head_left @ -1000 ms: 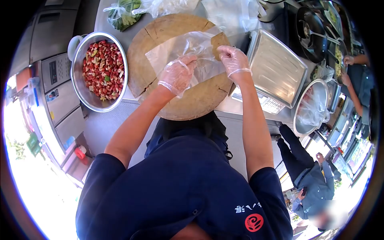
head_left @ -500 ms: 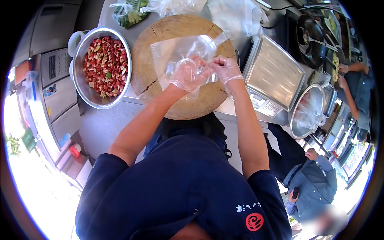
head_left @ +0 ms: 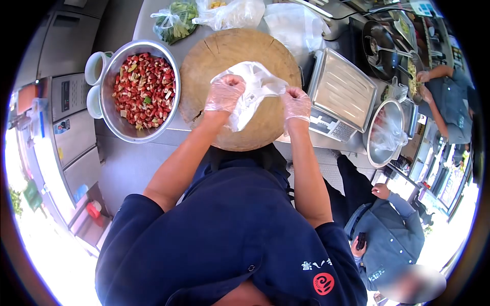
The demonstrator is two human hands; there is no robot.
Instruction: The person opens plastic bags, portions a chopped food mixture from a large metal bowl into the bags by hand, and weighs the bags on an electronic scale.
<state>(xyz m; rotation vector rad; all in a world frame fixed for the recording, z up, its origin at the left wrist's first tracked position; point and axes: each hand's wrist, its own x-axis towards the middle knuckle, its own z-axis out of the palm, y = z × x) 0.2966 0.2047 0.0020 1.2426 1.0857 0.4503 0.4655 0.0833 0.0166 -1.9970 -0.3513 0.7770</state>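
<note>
A thin whitish plastic bag (head_left: 250,84) is stretched between my two hands over the round wooden chopping block (head_left: 245,43). My left hand (head_left: 225,94), in a clear plastic glove, is closed on the bag's left side. Gloved the same way, my right hand (head_left: 296,104) pinches its right edge. Left of the block stands a steel bowl (head_left: 177,97) holding chopped red and pale pieces (head_left: 144,91).
Behind the block lie a bag of greens (head_left: 175,21) and more plastic bags (head_left: 296,25). To the right are a steel tray (head_left: 343,91), a bowl with a plastic bag (head_left: 387,133) and a wok (head_left: 380,50). One person stands lower right; another works at the far right.
My hands have moved apart, drawing the bag out between them; it now looks whiter and more bunched. The person at lower right has shifted left.
</note>
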